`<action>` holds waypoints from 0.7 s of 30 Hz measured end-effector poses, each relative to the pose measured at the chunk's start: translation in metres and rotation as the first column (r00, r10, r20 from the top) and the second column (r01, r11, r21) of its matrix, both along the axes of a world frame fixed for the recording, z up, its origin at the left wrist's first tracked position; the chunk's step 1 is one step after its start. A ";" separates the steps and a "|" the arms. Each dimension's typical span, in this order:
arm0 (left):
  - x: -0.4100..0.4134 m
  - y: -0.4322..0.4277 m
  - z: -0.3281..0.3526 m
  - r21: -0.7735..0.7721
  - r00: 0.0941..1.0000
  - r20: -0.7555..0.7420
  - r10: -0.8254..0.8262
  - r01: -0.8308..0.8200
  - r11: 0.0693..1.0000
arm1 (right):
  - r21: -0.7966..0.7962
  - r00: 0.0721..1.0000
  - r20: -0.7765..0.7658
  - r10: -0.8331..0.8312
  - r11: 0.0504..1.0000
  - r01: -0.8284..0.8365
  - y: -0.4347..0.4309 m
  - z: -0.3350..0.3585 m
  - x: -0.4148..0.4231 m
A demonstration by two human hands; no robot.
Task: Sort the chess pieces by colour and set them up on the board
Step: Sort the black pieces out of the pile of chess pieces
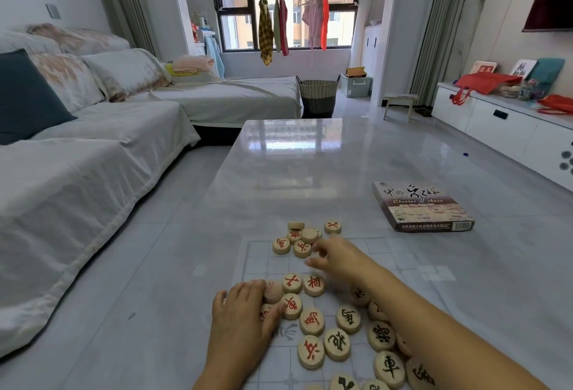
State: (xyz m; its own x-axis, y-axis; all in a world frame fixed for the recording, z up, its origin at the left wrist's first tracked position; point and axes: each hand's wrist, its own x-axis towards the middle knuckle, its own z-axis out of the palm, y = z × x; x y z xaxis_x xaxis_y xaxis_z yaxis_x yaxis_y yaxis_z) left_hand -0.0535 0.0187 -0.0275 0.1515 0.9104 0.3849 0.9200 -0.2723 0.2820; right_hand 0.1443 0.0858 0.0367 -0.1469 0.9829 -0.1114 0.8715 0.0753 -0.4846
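Round wooden chess pieces lie on a pale gridded board sheet (387, 253) on the table. A far cluster of red-marked pieces (297, 239) sits at the sheet's top edge. More red pieces (311, 321) lie in the middle, and black-marked pieces (381, 335) lie to the right, partly under my right forearm. My left hand (245, 306) curls its fingers and thumb over a piece (273, 292) at the left of the middle group. My right hand (335, 258) reaches to the far cluster with fingers extended and blurred, their tips beside a red piece (302, 248).
The chess box (423, 209) lies on the table to the far right of the board. A sofa (93, 154) runs along the left. A white cabinet (511, 129) stands at the right.
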 end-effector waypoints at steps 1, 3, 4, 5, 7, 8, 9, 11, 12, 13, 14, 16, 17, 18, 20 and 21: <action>0.000 0.000 0.000 0.012 1.000 -0.001 -0.002 0.002 1.000 | 0.082 1.000 0.007 -0.022 0.996 0.021 0.010 0.000 0.002; 0.000 0.000 0.002 0.013 1.000 -0.016 0.001 -0.001 1.000 | 0.177 0.997 0.080 -0.014 0.984 -0.001 0.025 -0.004 0.002; 0.000 -0.001 0.002 0.007 1.000 -0.025 0.005 -0.005 1.000 | 0.181 0.991 0.133 0.011 0.983 -0.035 0.030 -0.007 0.001; 0.000 -0.002 0.002 0.004 0.999 -0.039 0.009 -0.009 1.000 | 0.186 0.984 0.175 0.033 0.980 -0.066 0.033 -0.011 0.000; 0.001 -0.001 0.003 -0.011 0.998 -0.064 0.020 -0.021 1.000 | 0.253 0.980 0.198 0.013 0.965 -0.064 0.036 -0.018 0.002; 0.001 -0.001 0.003 -0.020 0.997 -0.074 0.027 -0.028 0.999 | 0.287 0.989 0.144 -0.022 0.958 -0.020 0.036 -0.020 0.005; 0.001 -0.001 0.004 -0.026 0.996 -0.083 0.033 -0.036 0.999 | 0.292 0.997 0.024 -0.067 0.955 0.057 0.034 -0.020 0.009; 0.002 -0.001 0.004 -0.020 0.995 -0.095 0.040 -0.042 0.999 | 0.120 0.939 -0.302 -0.165 0.971 0.209 0.026 -0.014 0.021; 0.002 -0.001 0.004 -0.014 0.995 -0.095 0.041 -0.042 0.999 | -0.003 0.884 -0.422 -0.199 0.976 0.218 0.021 -0.010 0.029; 0.002 -0.001 0.004 -0.015 0.994 -0.097 0.041 -0.043 0.999 | -0.096 0.858 -0.464 -0.221 0.975 0.199 0.015 -0.005 0.036; 0.002 -0.001 0.004 -0.019 0.994 -0.103 0.042 -0.044 0.999 | -0.147 0.873 -0.431 -0.229 0.972 0.182 0.009 -0.001 0.044; 0.002 -0.001 0.004 -0.034 0.993 -0.109 0.044 -0.048 0.998 | -0.178 0.930 -0.292 -0.225 0.968 0.178 0.003 -0.003 0.057; 0.002 -0.001 0.004 -0.039 0.993 -0.105 0.046 -0.050 0.998 | -0.181 0.957 -0.197 -0.212 0.967 0.177 0.002 -0.005 0.061; 0.002 -0.001 0.004 -0.045 0.994 -0.096 0.047 -0.052 0.998 | -0.164 0.977 -0.075 -0.200 0.969 0.186 0.002 -0.008 0.065; 0.003 -0.001 0.003 -0.055 0.996 -0.074 0.048 -0.052 0.997 | -0.036 0.965 0.123 -0.232 0.971 0.238 0.000 -0.015 0.068; 0.003 -0.001 0.002 -0.053 0.996 -0.068 0.048 -0.052 0.997 | 0.027 0.958 0.112 -0.265 0.964 0.264 -0.002 -0.016 0.068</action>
State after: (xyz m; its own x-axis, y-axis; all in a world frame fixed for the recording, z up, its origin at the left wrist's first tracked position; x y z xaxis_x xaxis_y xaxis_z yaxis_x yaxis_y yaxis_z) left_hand -0.0508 0.0176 -0.0251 0.1288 0.9370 0.3248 0.9494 -0.2111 0.2327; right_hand 0.2125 0.0840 0.0212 0.1313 0.9863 -0.1001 0.9102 -0.1599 -0.3821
